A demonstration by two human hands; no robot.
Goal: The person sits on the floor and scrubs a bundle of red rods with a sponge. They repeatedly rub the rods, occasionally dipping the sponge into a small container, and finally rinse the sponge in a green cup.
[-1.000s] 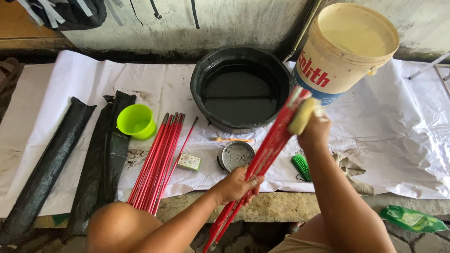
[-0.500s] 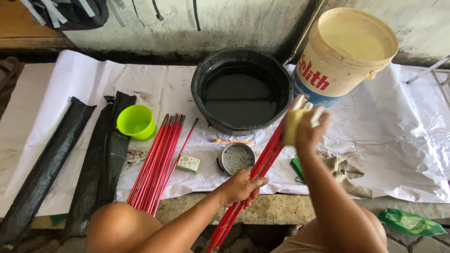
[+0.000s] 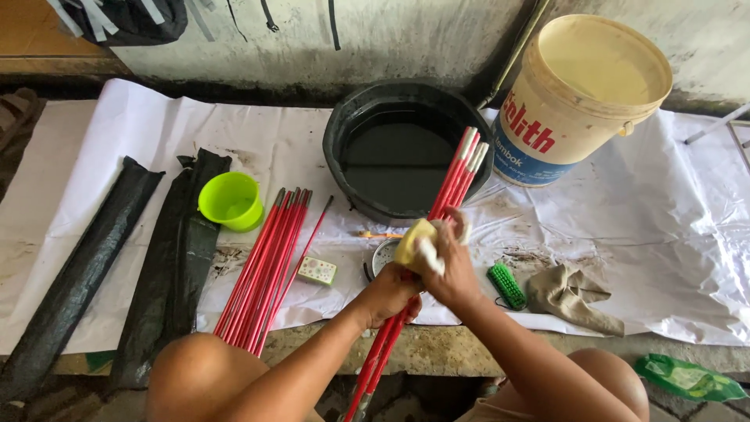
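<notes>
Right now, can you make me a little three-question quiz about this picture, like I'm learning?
1. True or false: the right hand presses a yellow sponge on the red sticks.
2. What colour is the small cup on the white sheet?
3. The green brush lies beside: A) the crumpled cloth, B) the black basin, C) the bucket.

Key: 1 true; 2 green; 3 A.

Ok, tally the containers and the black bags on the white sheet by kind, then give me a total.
Black basin: 1
Cream bucket: 1
Green cup: 1
Round tin, partly hidden by the hands: 1
Long black bags: 2
Total: 6
</notes>
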